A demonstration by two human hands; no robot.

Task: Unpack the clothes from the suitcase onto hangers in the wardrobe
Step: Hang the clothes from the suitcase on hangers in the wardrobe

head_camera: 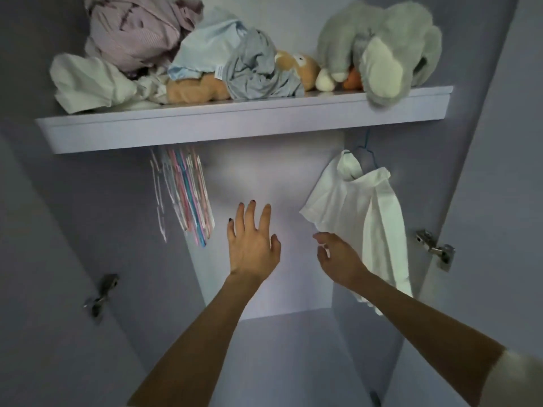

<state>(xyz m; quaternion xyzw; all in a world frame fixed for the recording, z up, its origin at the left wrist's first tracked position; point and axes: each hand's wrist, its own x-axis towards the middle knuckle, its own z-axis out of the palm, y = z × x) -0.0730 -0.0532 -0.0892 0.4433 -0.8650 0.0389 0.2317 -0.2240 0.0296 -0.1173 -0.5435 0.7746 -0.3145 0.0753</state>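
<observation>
A white shirt (367, 218) hangs on a blue wire hanger (365, 148) at the right side of the wardrobe, under the shelf. My right hand (338, 259) is just left of the shirt's lower edge, fingers loosely curled and apart, holding nothing. My left hand (252, 242) is raised in the middle of the wardrobe with fingers spread, empty. A bunch of empty pink, white and blue hangers (185, 198) hangs at the left under the shelf. The suitcase is not in view.
The lilac shelf (244, 124) above carries crumpled clothes (141, 33), a grey plush elephant (382, 45) overhanging its right end, and tan soft toys (194, 89). Metal door hinges sit at left (101, 295) and right (435, 248). The wardrobe floor (288, 348) lies below.
</observation>
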